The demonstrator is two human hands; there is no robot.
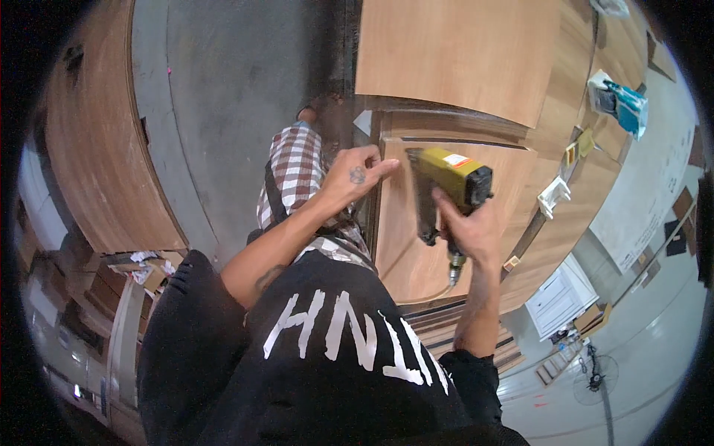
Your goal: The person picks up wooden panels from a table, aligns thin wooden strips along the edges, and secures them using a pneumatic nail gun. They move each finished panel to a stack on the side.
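Observation:
My right hand [474,229] is wrapped round the grip of a yellow and black nail gun [452,169], which is slightly blurred. A thin air hose [425,300] runs from the fitting below its handle. The tool's nose is over the upper left part of a light wood panel [401,256]. By the left edge of that panel is my left hand [359,177], its fingers curled and drawn together, one tip reaching over the wood. Whether anything small sits in those fingers is hidden.
Another wood sheet [454,56] lies just beyond the panel. Boards with small clamp-like pieces [554,195] and a teal packet [628,108] line the right. A large wood sheet [97,149] stands at the left, past the grey floor [230,89]. A fan [595,379] stands lower right.

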